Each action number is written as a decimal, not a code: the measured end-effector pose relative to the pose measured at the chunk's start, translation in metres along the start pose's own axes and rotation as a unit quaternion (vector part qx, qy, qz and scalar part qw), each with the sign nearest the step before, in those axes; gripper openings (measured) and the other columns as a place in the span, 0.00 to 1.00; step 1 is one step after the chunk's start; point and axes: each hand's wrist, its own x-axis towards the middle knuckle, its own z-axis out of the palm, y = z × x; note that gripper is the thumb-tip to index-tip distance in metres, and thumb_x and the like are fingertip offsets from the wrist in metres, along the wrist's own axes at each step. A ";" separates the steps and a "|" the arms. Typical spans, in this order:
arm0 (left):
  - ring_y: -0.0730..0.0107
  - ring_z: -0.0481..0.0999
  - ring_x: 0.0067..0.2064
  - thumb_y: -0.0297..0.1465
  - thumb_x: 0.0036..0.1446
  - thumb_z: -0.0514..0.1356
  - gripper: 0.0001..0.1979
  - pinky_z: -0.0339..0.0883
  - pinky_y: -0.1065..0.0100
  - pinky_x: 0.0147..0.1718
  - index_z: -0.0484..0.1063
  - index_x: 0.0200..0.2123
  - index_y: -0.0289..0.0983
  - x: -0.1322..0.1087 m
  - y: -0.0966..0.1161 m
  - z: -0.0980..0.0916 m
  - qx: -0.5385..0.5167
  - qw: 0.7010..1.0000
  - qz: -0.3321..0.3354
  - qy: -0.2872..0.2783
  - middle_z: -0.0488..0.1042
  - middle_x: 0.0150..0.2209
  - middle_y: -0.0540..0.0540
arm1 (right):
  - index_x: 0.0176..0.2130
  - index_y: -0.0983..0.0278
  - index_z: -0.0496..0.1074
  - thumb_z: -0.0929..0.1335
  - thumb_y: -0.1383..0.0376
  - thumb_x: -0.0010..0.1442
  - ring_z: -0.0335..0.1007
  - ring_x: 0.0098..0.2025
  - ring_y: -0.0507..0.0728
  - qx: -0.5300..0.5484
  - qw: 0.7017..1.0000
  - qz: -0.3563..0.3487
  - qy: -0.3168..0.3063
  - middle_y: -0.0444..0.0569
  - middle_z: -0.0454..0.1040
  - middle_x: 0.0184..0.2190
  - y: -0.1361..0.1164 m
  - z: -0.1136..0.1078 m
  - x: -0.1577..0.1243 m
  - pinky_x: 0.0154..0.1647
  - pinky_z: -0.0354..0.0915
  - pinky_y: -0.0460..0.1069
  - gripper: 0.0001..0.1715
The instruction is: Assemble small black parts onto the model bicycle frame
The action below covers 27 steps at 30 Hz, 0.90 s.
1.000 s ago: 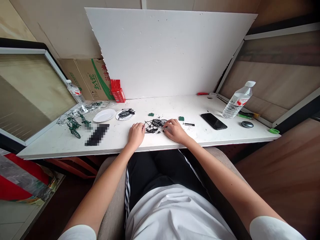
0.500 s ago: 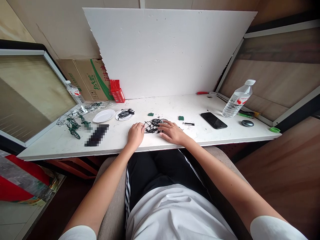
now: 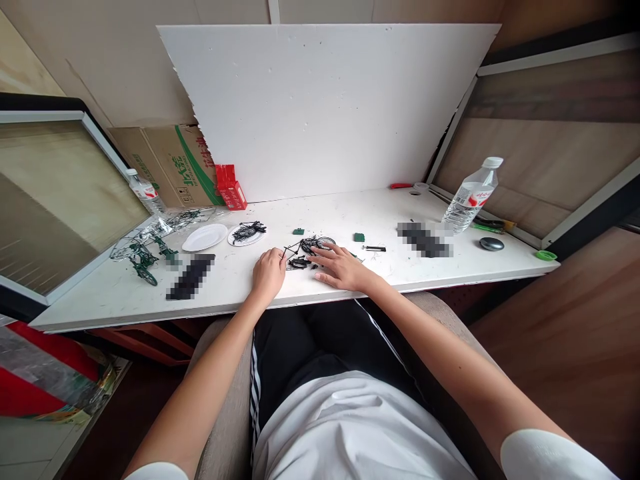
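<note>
My left hand [image 3: 269, 273] is closed, pinching a thin black model-bicycle frame [image 3: 291, 251] that sticks out from the fingertips to the right. My right hand [image 3: 342, 268] lies palm down with spread fingers, its fingertips at the right side of a heap of small black plastic parts [image 3: 300, 264]. Spoked black wheels [image 3: 326, 241] lie at the back of this heap, partly hidden by the right fingers. Beyond the hands are two small green blocks, one at the left [image 3: 299, 231] and one at the right [image 3: 359, 237]. A short black strip [image 3: 375, 249] lies right of the right hand.
A paper plate of black parts [image 3: 249, 243] and a bare white plate [image 3: 205, 237] stand at left. Nearby are green model bicycles [image 3: 144, 263], a red box [image 3: 231, 190] and a carton [image 3: 173, 167]. At right are a water bottle [image 3: 470, 200], a round grey object [image 3: 491, 244] and a green ring [image 3: 546, 255].
The view has shifted slightly. My left hand still holds the black frame, which now shows more plainly. The right hand's fingers have moved a little over the heap, uncovering more of the wheels.
</note>
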 end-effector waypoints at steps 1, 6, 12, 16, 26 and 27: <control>0.51 0.78 0.47 0.28 0.71 0.57 0.03 0.69 0.58 0.43 0.70 0.43 0.40 0.000 0.000 0.000 0.001 1.000 -0.003 0.002 0.80 0.44 0.39 | 0.75 0.52 0.63 0.64 0.46 0.75 0.47 0.79 0.73 0.003 1.000 -0.010 0.003 0.48 0.59 0.77 0.001 0.000 0.000 0.75 0.55 0.73 0.36; 0.51 0.78 0.45 0.29 0.71 0.57 0.03 0.69 0.58 0.43 0.69 0.42 0.41 0.001 0.001 0.001 0.005 1.000 -0.006 0.001 0.80 0.42 0.39 | 0.72 0.53 0.68 0.63 0.46 0.76 0.50 0.78 0.73 0.017 1.000 -0.002 0.001 0.48 0.65 0.74 0.002 0.002 0.000 0.75 0.56 0.73 0.33; 0.51 0.78 0.45 0.29 0.71 0.57 0.02 0.69 0.59 0.43 0.69 0.42 0.41 0.001 0.001 0.001 -0.008 1.000 -0.011 -0.001 0.79 0.42 0.39 | 0.67 0.57 0.75 0.63 0.46 0.75 0.60 0.73 0.72 0.029 0.999 0.022 0.021 0.55 0.69 0.71 -0.003 -0.001 0.000 0.71 0.62 0.71 0.30; 0.51 0.78 0.46 0.29 0.71 0.57 0.02 0.68 0.59 0.44 0.69 0.42 0.41 0.001 0.001 0.001 -0.009 1.000 -0.011 -0.001 0.79 0.42 0.40 | 0.62 0.60 0.78 0.63 0.47 0.75 0.63 0.70 0.72 0.026 0.999 0.034 0.032 0.57 0.73 0.67 -0.006 -0.003 0.001 0.69 0.64 0.70 0.29; 0.51 0.78 0.43 0.30 0.69 0.58 0.02 0.69 0.58 0.42 0.68 0.40 0.42 0.000 0.002 0.000 -0.004 1.000 -0.006 0.007 0.78 0.37 0.41 | 0.56 0.62 0.82 0.65 0.54 0.74 0.68 0.65 0.71 0.017 0.996 0.047 0.078 0.59 0.78 0.59 -0.002 0.003 0.002 0.65 0.68 0.68 0.23; 0.51 0.78 0.43 0.30 0.69 0.58 0.02 0.69 0.58 0.42 0.68 0.40 0.42 0.000 0.002 0.000 -0.009 1.000 -0.006 0.009 0.78 0.37 0.41 | 0.57 0.62 0.81 0.65 0.54 0.74 0.68 0.64 0.71 0.018 0.995 0.049 0.080 0.59 0.78 0.59 0.000 0.004 0.001 0.65 0.68 0.68 0.23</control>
